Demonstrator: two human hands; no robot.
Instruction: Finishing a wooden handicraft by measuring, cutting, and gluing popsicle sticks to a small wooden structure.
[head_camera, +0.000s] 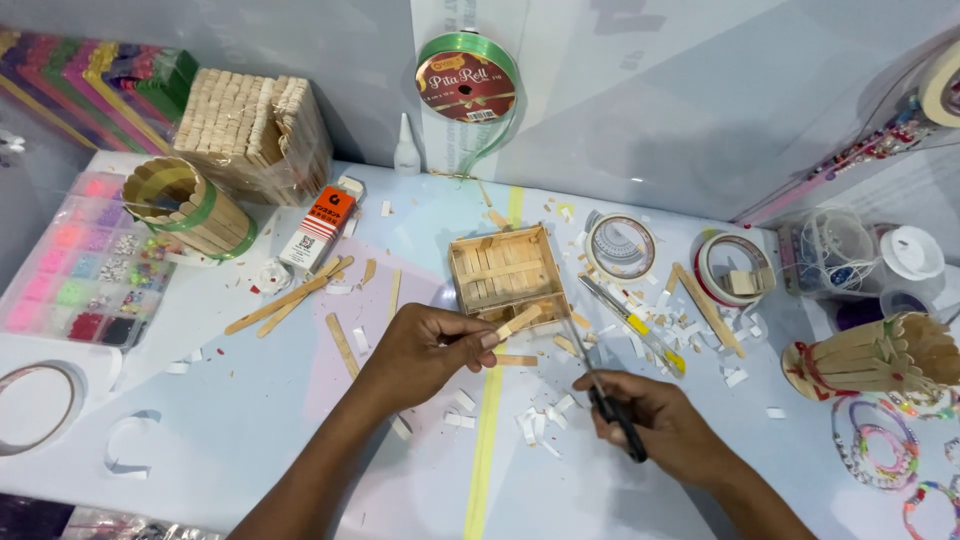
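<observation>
- The left hand (425, 350) pinched a short flat wooden stick (519, 320) beside a slatted wooden box (505, 272).
- The right hand (660, 420) gripped black-handled scissors (600, 385); bare table (250, 420) lay leftward.

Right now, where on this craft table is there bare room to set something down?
Barest is the near-left tabletop, between the clear bead organiser box and the left hand. A smaller gap lies near the edge between both forearms. It is crowded right of the square wooden-stick tray: tape rolls, paper scraps, sticks.
</observation>
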